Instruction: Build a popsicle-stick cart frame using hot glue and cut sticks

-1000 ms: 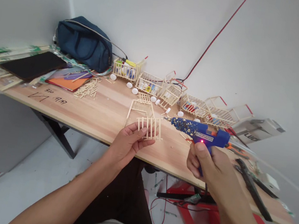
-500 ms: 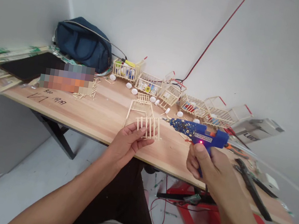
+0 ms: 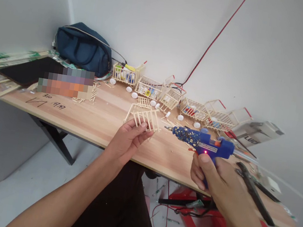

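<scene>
My left hand [image 3: 127, 140] pinches a small panel of wooden sticks [image 3: 147, 118] above the front part of the wooden table [image 3: 93, 117]; the panel is tilted flatter, over a stick frame [image 3: 137, 108] lying on the table. My right hand [image 3: 211, 173] grips a blue hot glue gun [image 3: 204, 143] with its red light on. Its nozzle points left toward the panel, a short gap away.
Several stick-built carts [image 3: 168, 95] and white wheels line the back of the table by the wall. A dark blue bag [image 3: 83, 48] sits at the back left, loose sticks [image 3: 87, 95] and sheets on the left, black pliers [image 3: 254, 191] on the right. A red stool [image 3: 204, 217] stands underneath.
My left hand tilted the stick panel back and lifted it slightly away. The glue gun dropped a little and shifted right. The view tipped slightly.
</scene>
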`<state>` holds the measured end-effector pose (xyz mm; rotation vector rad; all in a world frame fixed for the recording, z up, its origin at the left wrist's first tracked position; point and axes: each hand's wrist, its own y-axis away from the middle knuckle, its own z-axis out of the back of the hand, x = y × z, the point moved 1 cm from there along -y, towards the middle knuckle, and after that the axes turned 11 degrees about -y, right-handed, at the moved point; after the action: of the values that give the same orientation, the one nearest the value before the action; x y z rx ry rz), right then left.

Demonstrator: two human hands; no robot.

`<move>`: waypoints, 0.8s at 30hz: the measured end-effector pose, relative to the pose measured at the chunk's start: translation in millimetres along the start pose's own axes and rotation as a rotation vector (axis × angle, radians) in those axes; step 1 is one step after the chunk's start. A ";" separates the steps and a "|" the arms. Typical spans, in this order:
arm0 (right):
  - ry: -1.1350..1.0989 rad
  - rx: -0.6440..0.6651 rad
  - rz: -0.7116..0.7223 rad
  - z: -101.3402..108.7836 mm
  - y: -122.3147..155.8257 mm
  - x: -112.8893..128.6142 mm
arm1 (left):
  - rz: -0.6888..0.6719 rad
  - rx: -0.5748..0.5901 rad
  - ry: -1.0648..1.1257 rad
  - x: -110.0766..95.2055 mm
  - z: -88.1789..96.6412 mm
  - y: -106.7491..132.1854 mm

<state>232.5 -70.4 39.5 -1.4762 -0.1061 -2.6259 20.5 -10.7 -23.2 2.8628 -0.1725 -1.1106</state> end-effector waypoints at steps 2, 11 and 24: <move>-0.004 0.006 -0.006 -0.4 0.4 -1.5 | 0.001 0.013 -0.008 0.2 0.0 -0.7; 0.023 0.013 -0.001 -4.6 2.0 0.0 | -0.031 0.046 0.017 0.6 0.7 -1.9; 0.104 -0.002 0.019 -6.8 1.2 4.7 | -0.023 0.020 0.040 -0.7 0.9 -2.2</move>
<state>224.5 -72.8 40.0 -1.3311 -0.0792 -2.6823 19.5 -8.5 -23.6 2.9088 -0.1500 -1.0605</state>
